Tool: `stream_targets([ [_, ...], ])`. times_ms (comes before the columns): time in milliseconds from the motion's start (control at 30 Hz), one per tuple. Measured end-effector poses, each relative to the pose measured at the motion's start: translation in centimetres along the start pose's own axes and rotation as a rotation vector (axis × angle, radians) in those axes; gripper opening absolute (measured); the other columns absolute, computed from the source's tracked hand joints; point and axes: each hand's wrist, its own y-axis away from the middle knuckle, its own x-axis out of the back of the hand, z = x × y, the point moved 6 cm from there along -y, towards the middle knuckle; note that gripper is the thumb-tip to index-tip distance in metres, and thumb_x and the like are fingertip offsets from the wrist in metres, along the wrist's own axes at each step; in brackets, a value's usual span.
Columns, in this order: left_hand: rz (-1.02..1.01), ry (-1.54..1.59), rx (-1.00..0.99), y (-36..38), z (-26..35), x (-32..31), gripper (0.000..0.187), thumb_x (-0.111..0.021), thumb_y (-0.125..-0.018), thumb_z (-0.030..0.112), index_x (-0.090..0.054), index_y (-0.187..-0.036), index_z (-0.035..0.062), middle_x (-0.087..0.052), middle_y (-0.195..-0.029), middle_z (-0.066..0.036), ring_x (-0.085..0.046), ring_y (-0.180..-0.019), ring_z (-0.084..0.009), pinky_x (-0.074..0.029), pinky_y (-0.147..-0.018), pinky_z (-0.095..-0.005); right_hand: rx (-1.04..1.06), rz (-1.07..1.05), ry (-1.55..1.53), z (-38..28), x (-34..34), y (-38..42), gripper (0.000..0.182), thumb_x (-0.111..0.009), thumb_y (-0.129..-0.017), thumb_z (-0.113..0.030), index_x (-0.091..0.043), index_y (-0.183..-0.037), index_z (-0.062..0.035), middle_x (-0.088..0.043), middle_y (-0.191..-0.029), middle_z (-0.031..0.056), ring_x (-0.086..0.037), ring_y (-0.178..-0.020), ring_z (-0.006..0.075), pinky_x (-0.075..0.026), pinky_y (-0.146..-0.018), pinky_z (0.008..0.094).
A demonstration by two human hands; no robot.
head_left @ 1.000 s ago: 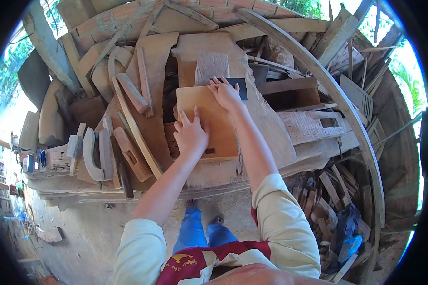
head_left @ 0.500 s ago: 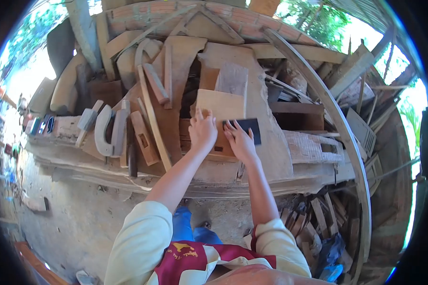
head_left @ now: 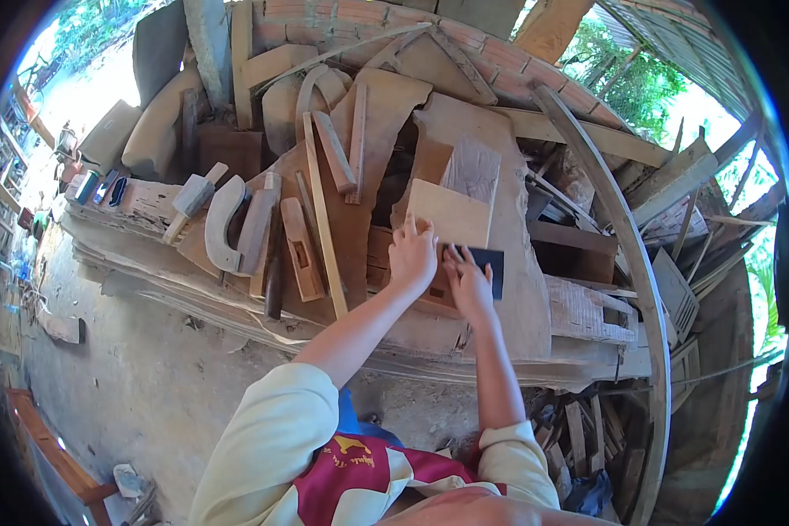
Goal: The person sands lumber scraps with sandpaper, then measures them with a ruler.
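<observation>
A pale wooden board [head_left: 454,210] lies tilted on a block on the workbench. My left hand [head_left: 414,256] rests on the board's near left part, its fingers stretched forward. Just right of it, my right hand [head_left: 471,285] presses a black sheet [head_left: 493,270], which looks like sandpaper, at the board's near edge. The right fingers lie over the sheet and hide its left part. Beneath the hands, a reddish-brown wooden piece [head_left: 438,302] shows in part.
Left on the bench lie a wooden hand plane [head_left: 302,254], a curved wooden piece [head_left: 223,226] and a long thin strip [head_left: 320,210]. A long curved beam [head_left: 627,210] arches along the right. Scrap wood [head_left: 579,438] is piled below, and a brick wall [head_left: 500,57] stands behind.
The view has turned, so the bench appears shifted right and tilted. Both hands stay at the board; the black sheet remains under my right fingers, with little clear movement against the board.
</observation>
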Motion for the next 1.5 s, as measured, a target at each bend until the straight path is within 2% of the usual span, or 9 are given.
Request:
stream_targets([
  [233,-0.054,-0.006,-0.002,0.0,0.1,0.1,0.043,-0.047,-0.078,0.009,-0.049,-0.120,0.0130,-0.029,-0.134,-0.017,-0.043,-0.108,-0.0358,-0.043,-0.080,-0.0428,-0.063,-0.001,0.012,2.0,-1.4,-12.9,0.044,-0.027,-0.091,-0.044,-0.049,-0.122,-0.0206,-0.039,-0.133,-0.0061,-0.027,-0.128,0.0165,-0.013,-0.101,0.0546],
  [433,-0.054,-0.017,-0.011,-0.3,-0.1,-0.3,0.038,-0.048,-0.082,0.018,-0.049,-0.120,0.0136,-0.030,-0.133,-0.019,-0.043,-0.107,-0.0370,-0.043,-0.078,-0.0439,-0.120,-0.047,0.002,2.2,-1.5,-17.0,0.045,-0.026,-0.091,-0.045,-0.047,-0.123,-0.0216,-0.040,-0.132,-0.0060,-0.029,-0.127,0.0146,-0.012,-0.101,0.0545],
  [800,-0.103,-0.045,0.028,0.0,0.4,0.5,0.037,-0.042,-0.085,0.015,-0.047,-0.122,0.0127,-0.028,-0.136,-0.015,-0.044,-0.108,-0.0326,-0.043,-0.081,-0.0395,-0.018,0.018,-0.123,2.2,-1.7,-8.6,0.043,-0.032,-0.090,-0.045,-0.050,-0.121,-0.0202,-0.046,-0.127,-0.0003,-0.034,-0.124,0.0153,-0.015,-0.102,0.0491],
  [967,0.109,0.191,0.246,0.5,-0.2,2.2,0.054,-0.062,-0.076,0.024,-0.041,-0.123,0.0057,-0.030,-0.133,-0.019,-0.042,-0.109,-0.0363,-0.043,-0.085,-0.0397,-0.005,-0.036,-0.151,1.8,-0.9,-0.7,0.041,-0.033,-0.091,-0.043,-0.054,-0.117,-0.0196,-0.046,-0.127,-0.0029,-0.035,-0.124,0.0145,-0.015,-0.102,0.0488],
  [1033,0.109,0.182,0.283,-0.5,-1.6,1.4,0.067,-0.070,-0.070,0.027,-0.038,-0.124,0.0031,-0.041,-0.124,-0.022,-0.048,-0.104,-0.0363,-0.046,-0.082,-0.0413,-0.018,-0.048,-0.154,0.9,-0.5,2.9,0.037,-0.037,-0.090,-0.039,-0.055,-0.115,-0.0187,-0.046,-0.127,-0.0038,-0.034,-0.124,0.0141,-0.015,-0.101,0.0506],
  [1100,-0.215,0.222,0.250,-2.2,-3.3,-1.4,0.063,-0.068,-0.072,0.032,-0.041,-0.121,0.0042,-0.055,-0.108,-0.021,-0.056,-0.095,-0.0347,-0.048,-0.076,-0.0421,0.044,-0.026,-0.061,-0.1,-0.7,5.8,0.034,-0.041,-0.089,-0.035,-0.055,-0.115,-0.0176,-0.045,-0.128,-0.0051,-0.033,-0.125,0.0141,-0.016,-0.100,0.0529],
  [1167,-0.225,0.108,0.101,-2.5,-3.8,-0.8,0.061,-0.063,-0.074,0.039,-0.043,-0.120,0.0042,-0.061,-0.091,-0.020,-0.059,-0.086,-0.0339,-0.049,-0.072,-0.0427,0.092,0.004,-0.042,-1.7,-0.3,7.9,0.033,-0.043,-0.089,-0.034,-0.055,-0.115,-0.0174,-0.044,-0.129,-0.0053,-0.033,-0.125,0.0144,-0.016,-0.100,0.0537],
  [1333,-0.185,0.290,0.073,-0.8,-5.1,-0.6,0.048,-0.040,-0.088,0.040,-0.036,-0.130,0.0185,-0.059,-0.095,-0.022,-0.058,-0.087,-0.0364,-0.046,-0.074,-0.0449,0.181,-0.078,-0.072,-2.0,-0.3,6.3,0.032,-0.042,-0.089,-0.031,-0.055,-0.116,-0.0183,-0.042,-0.130,-0.0059,-0.033,-0.125,0.0147,-0.014,-0.101,0.0537],
  [1500,-0.184,0.398,0.127,-0.6,-5.2,-0.8,0.048,-0.034,-0.089,0.042,-0.034,-0.131,0.0192,-0.059,-0.094,-0.023,-0.057,-0.087,-0.0384,-0.045,-0.075,-0.0460,0.172,-0.112,-0.029,-1.9,-1.4,-0.7,0.032,-0.041,-0.089,-0.032,-0.054,-0.116,-0.0201,-0.041,-0.131,-0.0065,-0.032,-0.125,0.0146,-0.014,-0.101,0.0530],
])
